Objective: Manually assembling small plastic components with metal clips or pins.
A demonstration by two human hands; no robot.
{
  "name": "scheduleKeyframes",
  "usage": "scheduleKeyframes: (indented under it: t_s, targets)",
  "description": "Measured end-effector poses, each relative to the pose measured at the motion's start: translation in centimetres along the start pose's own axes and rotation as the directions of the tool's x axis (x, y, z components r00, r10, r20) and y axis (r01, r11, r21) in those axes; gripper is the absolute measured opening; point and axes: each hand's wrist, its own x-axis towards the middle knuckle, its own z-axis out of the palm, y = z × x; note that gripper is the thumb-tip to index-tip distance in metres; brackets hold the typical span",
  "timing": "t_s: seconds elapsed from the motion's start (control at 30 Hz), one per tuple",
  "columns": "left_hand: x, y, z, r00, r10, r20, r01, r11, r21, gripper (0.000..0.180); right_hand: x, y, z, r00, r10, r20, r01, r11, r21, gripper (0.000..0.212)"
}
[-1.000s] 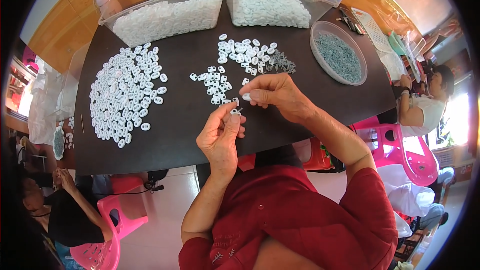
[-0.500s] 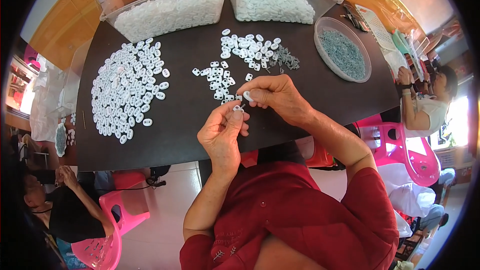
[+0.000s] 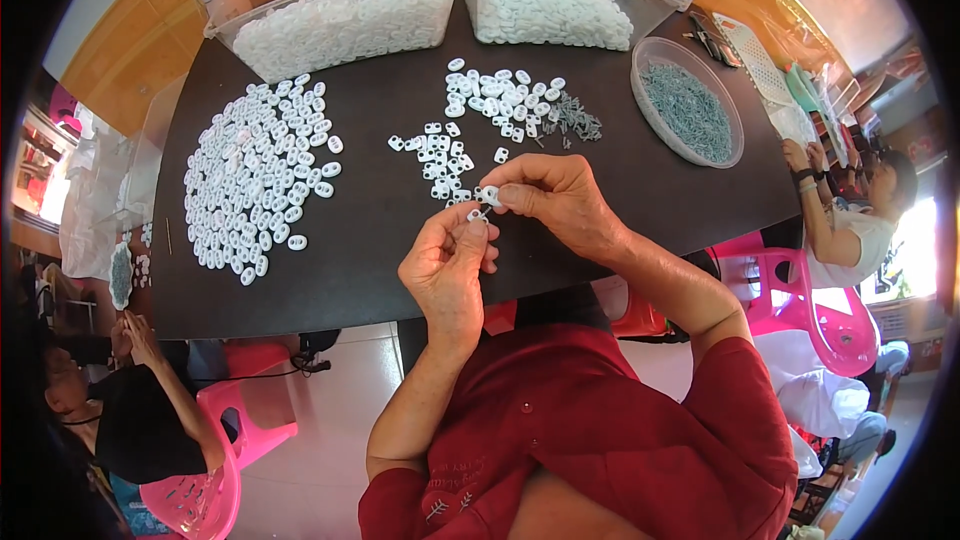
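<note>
Over the front middle of the table, my left hand (image 3: 447,265) pinches a small white plastic piece (image 3: 475,214) between thumb and fingertips. A thin grey screw-like pin stands up from that piece. My right hand (image 3: 560,202) is closed on a white oval piece (image 3: 490,196), held just above the pin; whether they touch is too small to tell. Just beyond my fingers lie loose small white pieces with holes (image 3: 438,158). Farther back is a group of white oval pieces (image 3: 497,92), beside a heap of grey screws (image 3: 573,120).
A broad spread of white two-holed oval pieces (image 3: 250,175) covers the table's left. Two clear bins (image 3: 345,58) of white pieces stand at the back. A round tub (image 3: 737,145) of screws sits right. Co-workers sit at both sides, near pink chairs (image 3: 225,420).
My right hand has brought the white oval piece slightly left, over the pin in my left hand's piece. The co-worker at left has shifted their hands upward.
</note>
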Motion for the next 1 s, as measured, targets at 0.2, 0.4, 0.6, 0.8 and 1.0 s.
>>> scheduleKeyframes:
  t_s: [0.2, 0.4, 0.6, 0.8, 1.0]
  targets:
    - [0.0, -0.2, 0.0, 1.0, 0.006, -0.004, -0.006, 1.0, 0.002, 0.015, 0.0, 0.4, 0.5, 0.998, -0.034, -0.052, 0.035, 0.999, 0.0, 0.012]
    - [-0.1, -0.3, 0.0, 1.0, 0.026, 0.002, -0.026, 1.0, 0.0, 0.015, -0.3, -0.1, 0.6, 1.0, -0.007, -0.016, 0.007, 0.999, -0.034, 0.013]
    - [-0.2, -0.7, 0.1, 0.999, 0.051, 0.014, -0.051, 0.998, -0.022, 0.015, -0.8, 0.1, 1.3, 0.99, -0.05, -0.133, 0.044, 0.998, -0.047, 0.011]
    - [-0.3, -1.0, 0.1, 0.996, 0.091, -0.005, -0.091, 0.996, -0.007, 0.017, -1.0, 0.7, 1.5, 0.966, -0.184, -0.181, 0.141, 0.963, -0.228, 0.01]
    - [-0.4, -0.9, 0.2, 0.997, 0.076, 0.021, -0.076, 0.997, -0.027, 0.018, -1.2, 0.9, 1.4, 0.959, -0.254, -0.122, 0.203, 0.923, -0.327, 0.013]
